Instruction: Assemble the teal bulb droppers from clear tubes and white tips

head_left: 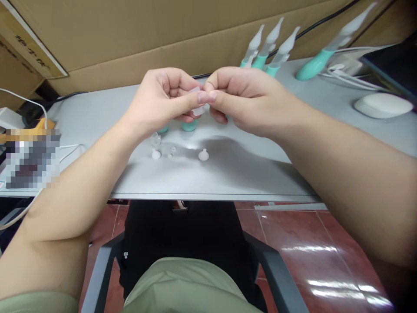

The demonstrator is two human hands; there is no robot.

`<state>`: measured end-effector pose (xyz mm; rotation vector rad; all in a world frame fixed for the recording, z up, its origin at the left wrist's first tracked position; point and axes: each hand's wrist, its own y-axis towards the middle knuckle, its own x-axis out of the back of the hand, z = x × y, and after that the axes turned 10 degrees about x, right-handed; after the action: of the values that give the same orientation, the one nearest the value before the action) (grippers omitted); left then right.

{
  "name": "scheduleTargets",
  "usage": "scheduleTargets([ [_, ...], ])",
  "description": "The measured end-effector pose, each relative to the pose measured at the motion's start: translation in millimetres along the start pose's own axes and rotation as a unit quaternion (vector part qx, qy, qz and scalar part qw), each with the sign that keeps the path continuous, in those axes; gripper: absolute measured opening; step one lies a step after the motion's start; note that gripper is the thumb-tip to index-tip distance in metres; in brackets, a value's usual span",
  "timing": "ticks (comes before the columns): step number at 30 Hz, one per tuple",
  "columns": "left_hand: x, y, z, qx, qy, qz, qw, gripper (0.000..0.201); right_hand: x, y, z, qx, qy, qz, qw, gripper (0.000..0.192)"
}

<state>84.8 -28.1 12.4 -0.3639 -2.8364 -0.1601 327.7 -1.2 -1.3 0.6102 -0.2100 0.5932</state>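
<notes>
Above the grey desk my two hands meet, thumbs nearly touching. My left hand (163,98) is closed on a small translucent plastic piece (197,111), whose lower end shows beneath the thumb. My right hand (247,93) pinches thumb against forefinger beside it; whatever lies between those fingertips is hidden. Partly covered by my hands, teal rubber bulbs (189,126) rest behind. Nearer me on the desk lie a clear plastic part (156,139), two round white tabbed pieces, one left (156,154) and one right (203,154), and tiny rings (173,148).
Three teal bulb nasal aspirators (259,61) with white tips stand at the back right; another aspirator (314,65) leans farther right. A white mouse (382,105) and cables lie there. A blurred-out object (32,161) sits at left. Cardboard (146,34) walls the back.
</notes>
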Motion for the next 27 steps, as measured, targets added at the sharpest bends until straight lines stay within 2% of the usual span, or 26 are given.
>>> scheduleTargets([
  [5, 1.5, 6, 6, -0.006, -0.011, -0.036, 0.999, 0.066, -10, -1, 12, 0.026, 0.017, -0.073, 0.997, 0.037],
  [10, -2.9, 0, 0, -0.008, -0.025, -0.029, 0.999, 0.049, -15, 0, 13, 0.037, -0.003, -0.138, 0.990, 0.031],
  [12, -3.7, -2, -2, -0.012, -0.031, -0.025, 0.999, 0.045, -16, 0, 11, 0.031, -0.002, -0.133, 0.991, 0.029],
  [16, -5.0, -2, -2, -0.008, -0.045, -0.029, 0.999, 0.049, -14, 2, 7, 0.027, 0.013, -0.125, 0.992, 0.032],
  [22, -13.0, -9, -5, 0.002, -0.064, -0.057, 0.996, 0.043, -10, 3, 0, 0.062, -0.014, -0.082, 0.995, 0.035],
  [27, -16.0, -12, -7, -0.002, -0.088, -0.041, 0.995, 0.045, -8, 2, -2, 0.043, 0.011, -0.061, 0.997, 0.031],
])
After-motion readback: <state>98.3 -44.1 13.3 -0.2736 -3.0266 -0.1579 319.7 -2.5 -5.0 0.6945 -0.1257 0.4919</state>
